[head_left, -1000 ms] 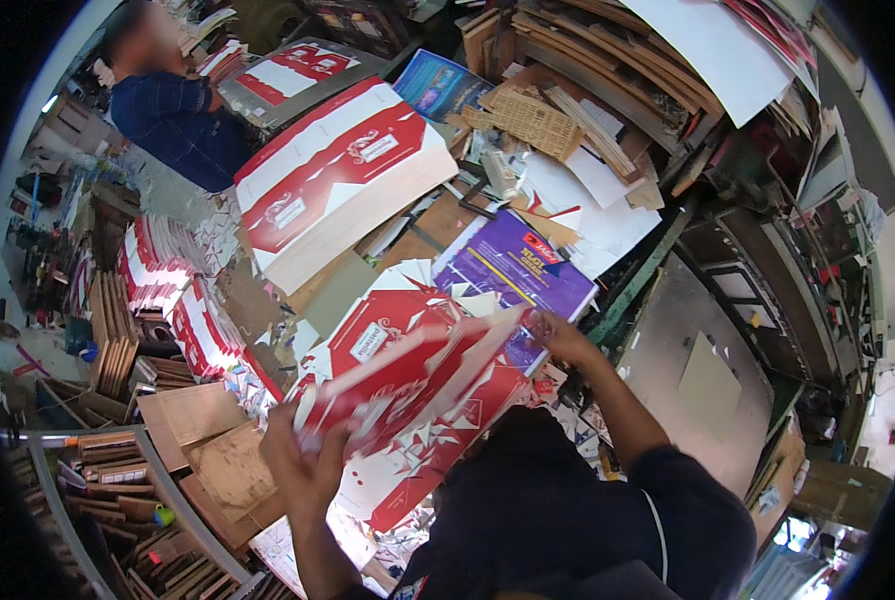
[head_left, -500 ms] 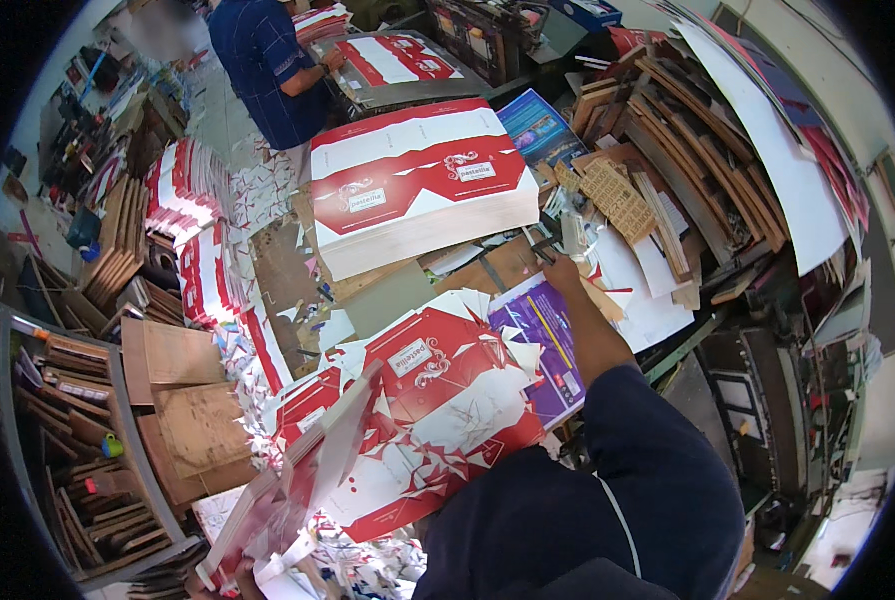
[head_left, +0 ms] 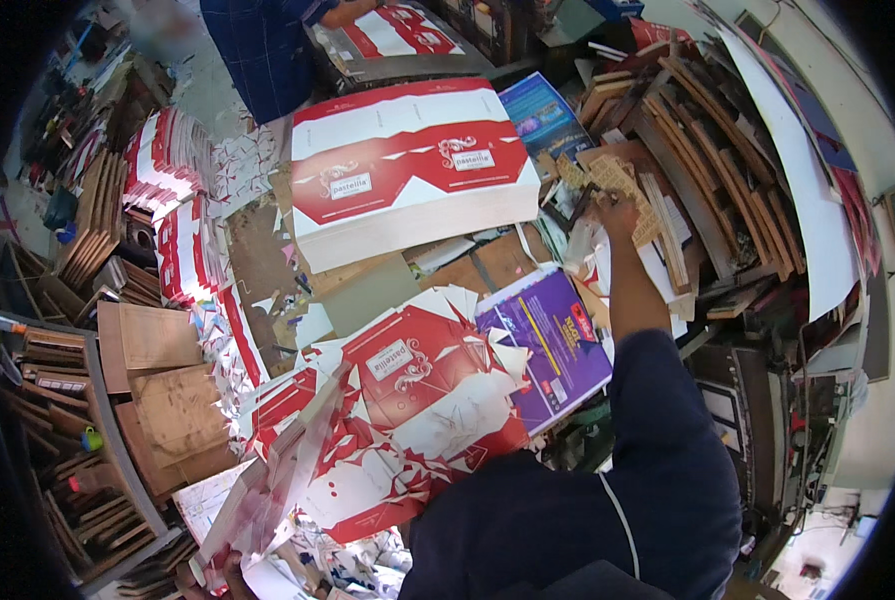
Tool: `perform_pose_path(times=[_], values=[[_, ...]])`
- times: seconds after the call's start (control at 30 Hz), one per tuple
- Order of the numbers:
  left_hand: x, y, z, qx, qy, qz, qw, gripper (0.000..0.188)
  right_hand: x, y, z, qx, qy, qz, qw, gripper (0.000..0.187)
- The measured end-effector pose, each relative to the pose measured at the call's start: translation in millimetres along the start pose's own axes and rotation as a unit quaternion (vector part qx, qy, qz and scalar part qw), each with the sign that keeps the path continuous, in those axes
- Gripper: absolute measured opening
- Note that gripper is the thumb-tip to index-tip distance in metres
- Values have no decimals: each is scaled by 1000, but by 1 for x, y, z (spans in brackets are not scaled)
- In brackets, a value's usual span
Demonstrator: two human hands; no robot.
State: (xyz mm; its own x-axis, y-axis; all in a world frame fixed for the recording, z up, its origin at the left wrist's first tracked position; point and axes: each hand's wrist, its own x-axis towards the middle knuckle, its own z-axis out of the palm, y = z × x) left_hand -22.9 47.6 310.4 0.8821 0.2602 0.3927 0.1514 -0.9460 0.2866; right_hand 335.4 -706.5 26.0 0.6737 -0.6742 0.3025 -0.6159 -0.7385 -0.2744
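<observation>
At the lower left, my left hand (head_left: 229, 578) grips the lower end of a tilted bundle of cut card sheets (head_left: 285, 470), seen edge-on. Beside it lies a heap of red-and-white printed card sheets (head_left: 392, 365) with torn waste pieces on top. My right arm reaches across the bench. My right hand (head_left: 615, 214) is by a patterned brown board piece (head_left: 627, 190), its fingers drawn together near a small dark object that I cannot make out. Under that forearm is a purple printed sheet (head_left: 557, 345). A thick, neat stack of red-and-white printed sheets (head_left: 412, 215) stands ahead.
Wooden boards (head_left: 712, 150) lean in a row at the right, beside a large white sheet (head_left: 797, 150). Another person (head_left: 257, 55) stands at the far left of a machine bed (head_left: 437, 65). Shelves of boards (head_left: 67, 430) line the left. Paper scraps (head_left: 347, 555) lie below the heap.
My right hand has moved up and right from beside the thick stack to the patterned board piece. My left hand keeps its grip on the bundle. The view has shifted slightly.
</observation>
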Motion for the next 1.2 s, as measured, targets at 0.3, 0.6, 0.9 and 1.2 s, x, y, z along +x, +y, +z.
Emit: perform_pose_path(times=[0.3,0.6,0.9,1.2], values=[[17,-8,30,-178,8,-32,983,57,-141,-22,-38,514,-231,-103,819,65],[32,22,126,-475,-11,-35,879,62,-314,-78,-169,679,-432,-80,589,100],[-94,-56,281,-511,-114,-60,850,39,-409,-50,-116,622,-368,-139,677,41],[38,166,251,-416,-315,130,843,65,-430,48,-143,661,-200,240,683,34]])
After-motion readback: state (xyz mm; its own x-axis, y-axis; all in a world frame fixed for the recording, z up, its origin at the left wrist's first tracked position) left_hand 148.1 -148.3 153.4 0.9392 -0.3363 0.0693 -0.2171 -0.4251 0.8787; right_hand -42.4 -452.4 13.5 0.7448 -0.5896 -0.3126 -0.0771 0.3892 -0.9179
